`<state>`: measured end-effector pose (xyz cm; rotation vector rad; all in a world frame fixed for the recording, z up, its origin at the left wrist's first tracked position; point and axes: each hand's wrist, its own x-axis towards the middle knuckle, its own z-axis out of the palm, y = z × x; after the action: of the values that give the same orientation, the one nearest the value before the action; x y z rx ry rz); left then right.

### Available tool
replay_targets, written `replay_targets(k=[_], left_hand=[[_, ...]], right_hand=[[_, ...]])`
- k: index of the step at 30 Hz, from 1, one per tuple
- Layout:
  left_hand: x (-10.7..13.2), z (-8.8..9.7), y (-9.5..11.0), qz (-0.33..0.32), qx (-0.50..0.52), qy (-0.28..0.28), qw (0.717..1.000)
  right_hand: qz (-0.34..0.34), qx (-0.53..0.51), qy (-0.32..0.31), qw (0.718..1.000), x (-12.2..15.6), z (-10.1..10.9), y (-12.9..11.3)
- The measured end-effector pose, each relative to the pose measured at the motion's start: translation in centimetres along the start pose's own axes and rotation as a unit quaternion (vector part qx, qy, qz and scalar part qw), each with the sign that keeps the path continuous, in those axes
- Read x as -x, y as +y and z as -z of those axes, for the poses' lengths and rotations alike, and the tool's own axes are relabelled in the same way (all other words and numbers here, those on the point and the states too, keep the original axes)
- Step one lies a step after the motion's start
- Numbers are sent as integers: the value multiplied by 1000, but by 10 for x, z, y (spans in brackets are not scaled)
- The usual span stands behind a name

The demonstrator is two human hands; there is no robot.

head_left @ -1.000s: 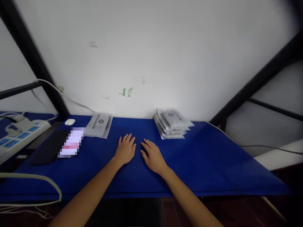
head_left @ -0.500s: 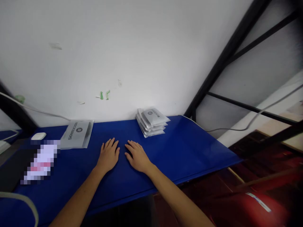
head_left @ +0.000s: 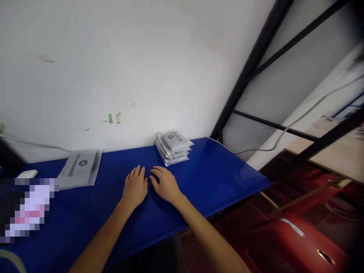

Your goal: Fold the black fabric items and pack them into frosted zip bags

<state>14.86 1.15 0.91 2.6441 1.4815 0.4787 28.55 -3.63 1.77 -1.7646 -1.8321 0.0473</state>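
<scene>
My left hand [head_left: 135, 186] and my right hand [head_left: 165, 184] lie flat, side by side, on the blue table top [head_left: 216, 174], fingers stretched out and holding nothing. Just beyond my right hand, against the white wall, stands a stack of grey printed pouches [head_left: 173, 146]. A single flat grey pouch [head_left: 79, 172] lies to the far left of my left hand.
A small white object [head_left: 27, 174] lies at the far left, near a blurred patch [head_left: 27, 208]. A black metal frame [head_left: 250, 68] rises at the table's right end. A red object [head_left: 301, 242] sits on the floor at the lower right. A white cable [head_left: 287, 129] runs along the right.
The view has swung to the right, so the table and pouches sit further left in the picture. My hands rest slightly closer together on the table.
</scene>
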Motion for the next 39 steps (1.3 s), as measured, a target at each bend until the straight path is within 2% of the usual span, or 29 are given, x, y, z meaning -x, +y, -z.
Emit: replay_targets(k=[6,9,12,16,21,31,39], left_hand=[[-30,7,32,-27,129,57,990],[-53,9,45,-1,233,60,971],[-74,7,57,27,272,49,961],[-94,1,69,63,289,28,955],[-101,-1,79,110,308,12,945],[-113,1,77,186,355,12,916],[-116,-3,75,175,423,-6,889]], right_hand=[[-63,5,150,987,-4,35,28],[-93,26,245,965,-11,55,51],[-136,32,318,938,-25,72,76],[-201,-34,319,925,-47,83,106],[-239,-62,307,919,-64,79,129],[-263,-85,269,923,-66,77,138],[-261,-107,256,925,-63,76,137]])
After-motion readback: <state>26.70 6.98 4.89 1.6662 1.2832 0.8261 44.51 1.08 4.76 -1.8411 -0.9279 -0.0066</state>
